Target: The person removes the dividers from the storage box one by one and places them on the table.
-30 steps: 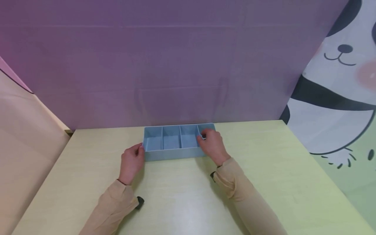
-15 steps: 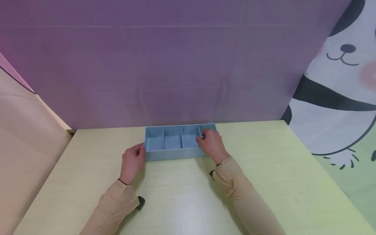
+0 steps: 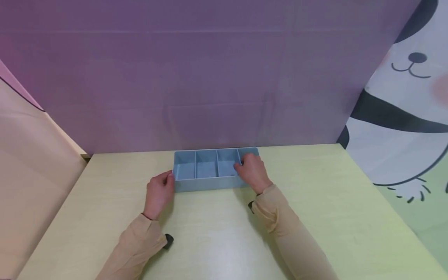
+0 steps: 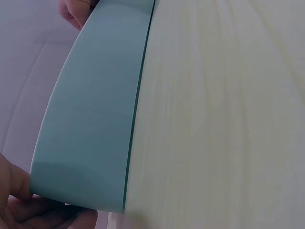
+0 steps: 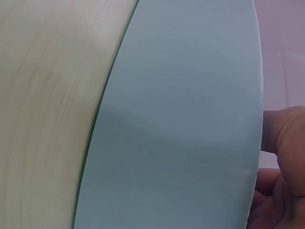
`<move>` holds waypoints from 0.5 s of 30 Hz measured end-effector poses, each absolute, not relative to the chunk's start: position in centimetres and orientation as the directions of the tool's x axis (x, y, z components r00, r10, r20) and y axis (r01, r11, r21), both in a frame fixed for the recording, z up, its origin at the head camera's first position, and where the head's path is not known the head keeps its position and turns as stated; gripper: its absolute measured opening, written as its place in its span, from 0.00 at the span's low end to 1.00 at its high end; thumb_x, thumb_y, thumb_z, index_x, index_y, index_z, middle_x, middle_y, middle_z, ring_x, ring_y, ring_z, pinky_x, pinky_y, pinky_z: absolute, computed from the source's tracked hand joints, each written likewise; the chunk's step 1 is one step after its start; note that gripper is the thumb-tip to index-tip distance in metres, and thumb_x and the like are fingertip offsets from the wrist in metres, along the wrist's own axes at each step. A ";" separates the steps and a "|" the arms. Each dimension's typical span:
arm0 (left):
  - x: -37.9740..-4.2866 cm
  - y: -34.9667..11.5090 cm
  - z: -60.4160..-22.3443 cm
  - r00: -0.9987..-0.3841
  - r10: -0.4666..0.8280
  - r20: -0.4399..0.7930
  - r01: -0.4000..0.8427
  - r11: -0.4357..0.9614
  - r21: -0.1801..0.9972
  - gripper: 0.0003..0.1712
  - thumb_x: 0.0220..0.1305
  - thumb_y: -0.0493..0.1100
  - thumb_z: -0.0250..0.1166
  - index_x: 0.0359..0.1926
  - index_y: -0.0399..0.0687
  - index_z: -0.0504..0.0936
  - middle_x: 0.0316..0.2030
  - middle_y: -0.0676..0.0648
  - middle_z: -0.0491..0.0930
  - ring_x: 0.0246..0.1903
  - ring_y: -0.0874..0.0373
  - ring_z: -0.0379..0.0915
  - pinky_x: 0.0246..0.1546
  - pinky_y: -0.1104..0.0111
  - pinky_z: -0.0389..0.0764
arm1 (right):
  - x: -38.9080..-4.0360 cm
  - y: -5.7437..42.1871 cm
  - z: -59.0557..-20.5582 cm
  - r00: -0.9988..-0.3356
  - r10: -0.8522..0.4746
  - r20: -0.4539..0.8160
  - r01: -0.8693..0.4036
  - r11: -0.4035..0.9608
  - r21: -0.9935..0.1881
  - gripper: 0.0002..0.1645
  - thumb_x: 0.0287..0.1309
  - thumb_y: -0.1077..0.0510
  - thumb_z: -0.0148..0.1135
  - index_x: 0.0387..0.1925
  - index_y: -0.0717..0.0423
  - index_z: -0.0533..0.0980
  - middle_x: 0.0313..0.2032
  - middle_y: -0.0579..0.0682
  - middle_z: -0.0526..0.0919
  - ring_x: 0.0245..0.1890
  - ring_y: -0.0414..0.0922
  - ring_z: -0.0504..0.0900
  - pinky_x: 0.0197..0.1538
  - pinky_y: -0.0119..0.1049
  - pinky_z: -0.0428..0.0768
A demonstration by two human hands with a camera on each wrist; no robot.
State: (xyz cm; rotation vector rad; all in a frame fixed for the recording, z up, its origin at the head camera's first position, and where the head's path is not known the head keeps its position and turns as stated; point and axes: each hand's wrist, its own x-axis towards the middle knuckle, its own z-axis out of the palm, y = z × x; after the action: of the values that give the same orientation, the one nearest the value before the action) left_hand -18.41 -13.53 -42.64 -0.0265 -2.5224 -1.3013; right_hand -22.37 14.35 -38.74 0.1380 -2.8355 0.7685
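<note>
A blue-grey box with open compartments in a row [image 3: 201, 183] sits at the far edge of the table. My left hand [image 3: 158, 193] holds its left end, the thumb near the front corner. In the left wrist view that hand's fingers [image 4: 52, 214] bend around the end of the box. My right hand [image 3: 253, 174] is over the right part of the box, fingers curled near the last divider. The right wrist view shows its thumb [image 5: 281, 129] at the rim. The front wall hides most of the fingertips there, and whatever may lie between them is hidden.
Light wooden tabletop [image 3: 213, 233] extends in front of the box and to both sides. Directly behind the box rises a purple backdrop [image 3: 217, 77]. A panda-print panel [image 3: 402, 155] stands at the right and a pale panel [image 3: 31, 167] at the left.
The view has shifted slightly, so box and table appear a little farther right. Both hands keep nearly the same places on the box.
</note>
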 end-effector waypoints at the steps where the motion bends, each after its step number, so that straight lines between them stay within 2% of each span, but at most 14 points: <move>1: -18.4 -13.5 -42.7 -0.953 -0.121 0.277 0.155 0.590 0.792 0.18 0.63 0.41 0.48 0.47 0.35 0.77 0.42 0.35 0.79 0.41 0.50 0.72 0.39 0.52 0.74 | -22.4 14.3 -38.7 -0.976 -0.036 0.217 -0.141 0.860 -0.491 0.26 0.49 0.53 0.57 0.04 0.50 0.56 0.07 0.43 0.55 0.09 0.41 0.57 0.14 0.35 0.57; 6: -18.4 -13.6 -42.7 -0.953 -0.119 0.277 0.157 0.589 0.793 0.18 0.63 0.41 0.48 0.47 0.35 0.77 0.41 0.35 0.79 0.41 0.50 0.72 0.39 0.52 0.74 | -22.5 14.1 -38.8 -0.978 -0.012 0.209 -0.116 0.863 -0.491 0.27 0.48 0.52 0.57 0.04 0.50 0.54 0.08 0.43 0.52 0.10 0.41 0.53 0.14 0.36 0.55; 15: -18.4 -13.6 -42.7 -0.952 -0.120 0.280 0.160 0.585 0.795 0.18 0.63 0.41 0.48 0.47 0.35 0.77 0.41 0.35 0.79 0.39 0.52 0.72 0.38 0.53 0.75 | -22.9 13.7 -39.0 -0.976 0.045 0.214 -0.059 0.890 -0.452 0.25 0.45 0.53 0.56 0.04 0.51 0.56 0.08 0.44 0.54 0.11 0.43 0.57 0.12 0.37 0.57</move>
State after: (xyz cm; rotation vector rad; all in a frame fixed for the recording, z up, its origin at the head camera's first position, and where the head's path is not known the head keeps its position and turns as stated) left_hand -18.40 -13.57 -42.75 -0.0328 -2.5139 -1.3047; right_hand -22.90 13.73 -39.04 0.0105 -2.8386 0.6889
